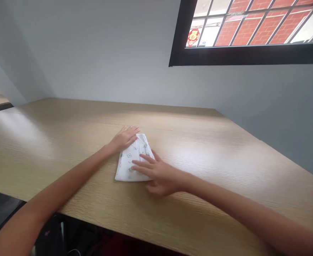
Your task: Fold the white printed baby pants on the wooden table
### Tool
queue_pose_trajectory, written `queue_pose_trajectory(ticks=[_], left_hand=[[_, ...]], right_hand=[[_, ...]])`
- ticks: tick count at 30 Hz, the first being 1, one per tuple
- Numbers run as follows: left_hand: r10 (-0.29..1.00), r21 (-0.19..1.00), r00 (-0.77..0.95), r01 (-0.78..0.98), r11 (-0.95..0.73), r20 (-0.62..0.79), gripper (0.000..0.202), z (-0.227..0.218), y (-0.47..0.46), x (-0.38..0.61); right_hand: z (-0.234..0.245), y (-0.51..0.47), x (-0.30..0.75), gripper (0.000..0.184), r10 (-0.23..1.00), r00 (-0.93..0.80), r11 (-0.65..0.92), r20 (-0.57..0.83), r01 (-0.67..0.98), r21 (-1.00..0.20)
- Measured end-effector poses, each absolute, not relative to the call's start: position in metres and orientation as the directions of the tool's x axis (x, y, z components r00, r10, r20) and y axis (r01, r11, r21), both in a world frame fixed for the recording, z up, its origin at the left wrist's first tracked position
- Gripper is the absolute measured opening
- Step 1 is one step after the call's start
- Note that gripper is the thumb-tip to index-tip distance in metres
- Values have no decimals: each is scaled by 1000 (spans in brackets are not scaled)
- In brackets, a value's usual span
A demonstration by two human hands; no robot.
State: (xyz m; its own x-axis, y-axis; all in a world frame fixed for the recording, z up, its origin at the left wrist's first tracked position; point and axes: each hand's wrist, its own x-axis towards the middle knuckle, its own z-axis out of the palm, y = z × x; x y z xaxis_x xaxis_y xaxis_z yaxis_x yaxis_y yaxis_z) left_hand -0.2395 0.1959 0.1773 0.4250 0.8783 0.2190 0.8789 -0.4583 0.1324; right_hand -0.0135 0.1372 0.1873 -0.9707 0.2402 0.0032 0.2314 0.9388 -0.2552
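Observation:
A folded white cloth (129, 167) with small printed figures lies flat on the wooden table (73, 138). At its far left edge rests my left hand (124, 138), laid flat with the fingers stretched out and partly over the cloth's upper corner. My right hand (160, 174) comes in from the right, its fingers spread across the cloth's right side and the thumb near the front edge. It looks slightly smeared by motion. Neither hand grips the cloth; part of its right edge is hidden under my right hand.
The table's front edge (100, 227) runs below my forearms, with dark things beneath it. A grey wall (105, 53) stands behind the table. A barred window (252, 28) with a black frame is at the upper right.

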Motion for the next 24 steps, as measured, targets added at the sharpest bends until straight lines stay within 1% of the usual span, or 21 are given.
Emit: queue_pose_trajectory(ticks=[1, 3, 5, 6, 8, 9, 10, 11, 13, 14, 16, 18, 20, 21, 22, 24], left_hand=[[864, 145, 457, 860, -490, 209, 46, 177, 179, -244], [836, 204, 532, 810, -549, 137, 45, 175, 145, -254], [805, 284, 593, 766, -577, 34, 50, 171, 116, -262], [791, 319, 612, 750, -579, -2, 58, 169, 105, -266], [780, 366, 625, 729, -578, -14, 76, 167, 88, -269], [787, 382, 616, 725, -573, 10, 78, 166, 84, -270], [797, 403, 602, 720, -565, 41, 74, 166, 81, -270], [811, 438, 581, 712, -549, 71, 63, 166, 81, -269], [858, 561, 503, 682, -469, 105, 39, 167, 83, -265], [889, 641, 446, 653, -403, 105, 35, 167, 86, -263], [949, 800, 306, 550, -238, 73, 38, 165, 93, -257], [982, 905, 188, 412, -110, 34, 45, 162, 102, -251], [993, 946, 112, 319, -55, 20, 51, 160, 113, -244], [997, 948, 77, 315, -53, 31, 53, 159, 118, -241], [998, 934, 40, 353, -59, 48, 53, 158, 124, -238], [996, 865, -22, 498, -60, 82, 50, 158, 135, -234]], right_hand=[[187, 146, -11, 72, 249, -969, 942, 4, 241, -233], [183, 160, -7, 72, 223, -975, 950, 20, 213, -227], [177, 169, -5, 63, 193, -979, 954, 64, 172, -244], [175, 171, -5, 57, 184, -979, 955, 89, 157, -253], [172, 172, -4, 45, 206, -970, 945, 131, 162, -284], [172, 171, -4, 39, 245, -960, 929, 138, 192, -316], [173, 169, -3, 35, 302, -944, 904, 135, 238, -356], [174, 166, -3, 31, 366, -922, 869, 128, 290, -400], [177, 161, -2, 23, 487, -866, 782, 117, 373, -499], [179, 159, -2, 20, 535, -837, 735, 116, 394, -552], [181, 158, -4, 16, 617, -778, 637, 120, 404, -657], [182, 163, -8, 18, 694, -711, 539, 112, 410, -736], [184, 171, -14, 20, 756, -646, 471, 109, 421, -776], [185, 177, -17, 22, 780, -616, 452, 112, 431, -781], [185, 182, -20, 24, 801, -587, 439, 115, 446, -780], [188, 192, -26, 24, 841, -531, 405, 104, 490, -772]])
